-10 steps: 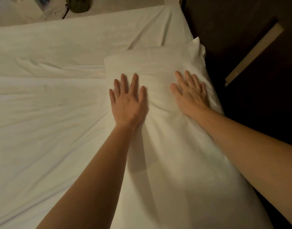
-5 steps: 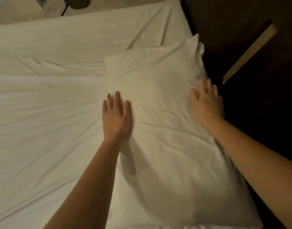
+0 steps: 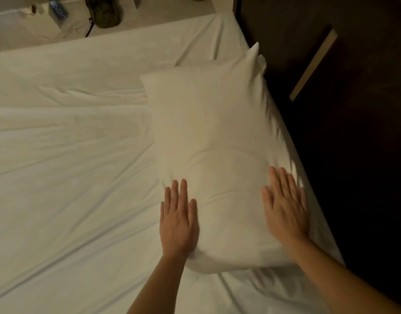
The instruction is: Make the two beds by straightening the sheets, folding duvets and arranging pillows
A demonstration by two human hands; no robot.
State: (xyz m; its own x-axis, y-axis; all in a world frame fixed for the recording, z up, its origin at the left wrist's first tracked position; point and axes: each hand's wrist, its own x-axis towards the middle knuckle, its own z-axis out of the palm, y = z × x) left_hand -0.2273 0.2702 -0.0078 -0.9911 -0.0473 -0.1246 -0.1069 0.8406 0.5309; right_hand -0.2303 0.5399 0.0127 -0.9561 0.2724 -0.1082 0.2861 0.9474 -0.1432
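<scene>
Flatly, both hands, left (image 3: 179, 225) and right (image 3: 285, 207), press the pillow (image 3: 213, 137).

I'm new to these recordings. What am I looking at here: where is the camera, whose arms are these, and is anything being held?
There is no machine. The one camera sits on a person's head and looks down at their own bare arms. Their left hand and right hand lie flat, fingers straight, on the near end of a white pillow; they touch it and hold nothing. The pillow lies on a creased white sheet, at the bed's right edge beside a dark panel. Beyond the bed lies a dark green bag.
</scene>
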